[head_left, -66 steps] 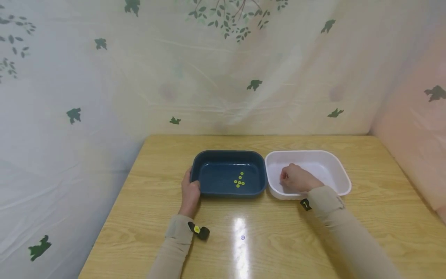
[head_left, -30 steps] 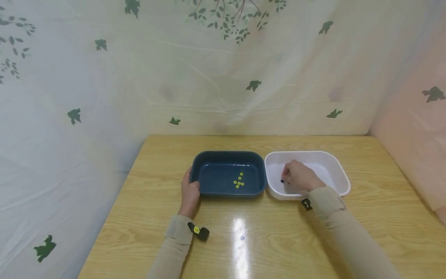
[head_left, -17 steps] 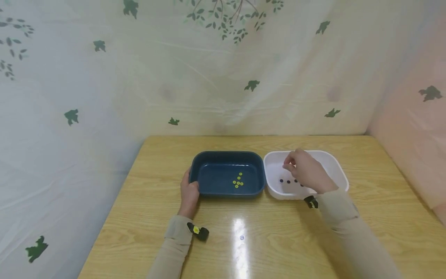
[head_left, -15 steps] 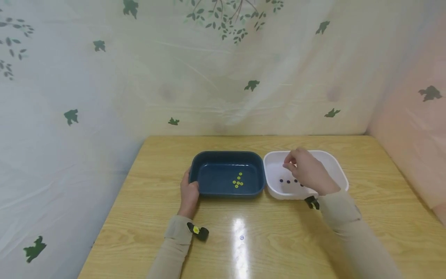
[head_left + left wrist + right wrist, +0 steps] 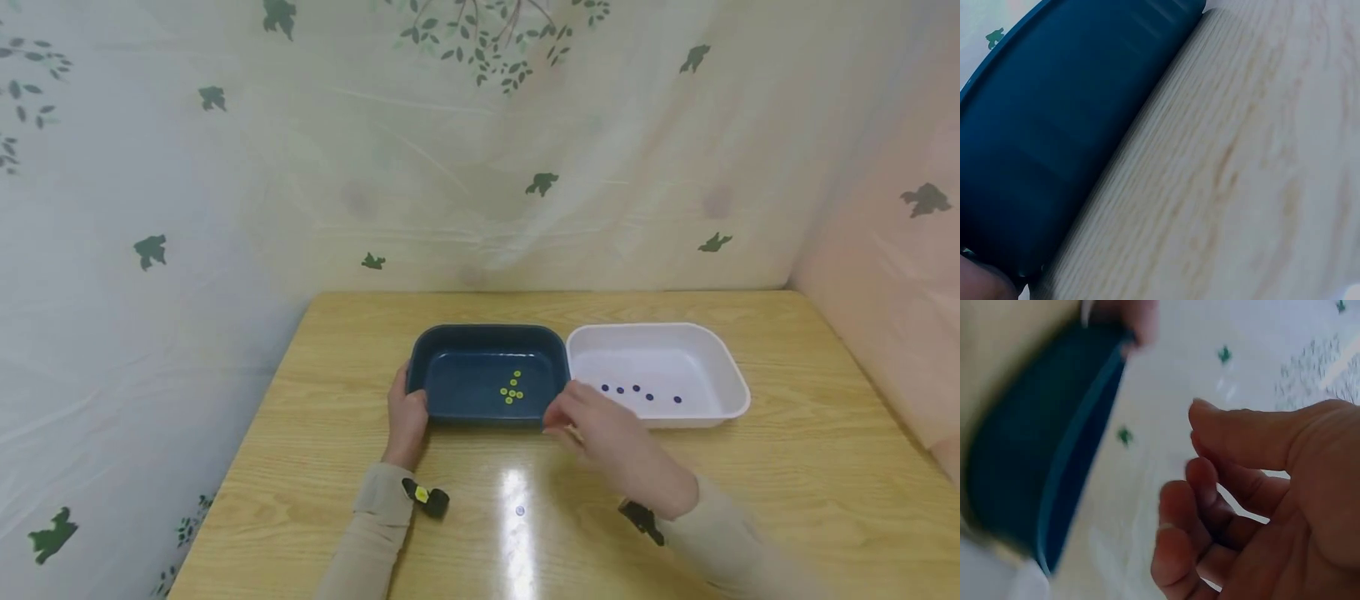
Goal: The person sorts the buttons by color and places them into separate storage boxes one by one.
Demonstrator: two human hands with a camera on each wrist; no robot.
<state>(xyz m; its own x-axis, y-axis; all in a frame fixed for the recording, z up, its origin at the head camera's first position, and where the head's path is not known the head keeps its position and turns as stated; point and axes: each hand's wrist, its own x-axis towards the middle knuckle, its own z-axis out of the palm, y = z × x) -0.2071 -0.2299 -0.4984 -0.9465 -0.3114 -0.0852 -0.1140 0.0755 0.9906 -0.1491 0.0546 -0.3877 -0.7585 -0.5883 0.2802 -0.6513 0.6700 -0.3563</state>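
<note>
My left hand (image 5: 407,417) grips the left end of a dark blue rectangular basin (image 5: 450,419), thumb over the rim. Several small yellow buttons (image 5: 512,393) lie on its floor, right of the middle. Against its right end stands a white basin (image 5: 697,358) with several dark blue buttons (image 5: 636,388) spread inside. My right hand (image 5: 618,442) hovers in front of where the basins meet. In the right wrist view its fingers (image 5: 1175,506) are loosely curled, with nothing visible between thumb and fingertips. A single small purplish-blue button (image 5: 521,510) lies on the table nearer me, left of this hand.
The wooden table (image 5: 315,517) is bounded by a pale curtain (image 5: 450,167) printed with green leaves at the back and sides. A bright light reflection runs down the table's front around the lone button.
My right hand has risen out of the white basin and come left and nearer me, uncovering the dark blue buttons there. The left hand keeps its grip on the blue basin.
</note>
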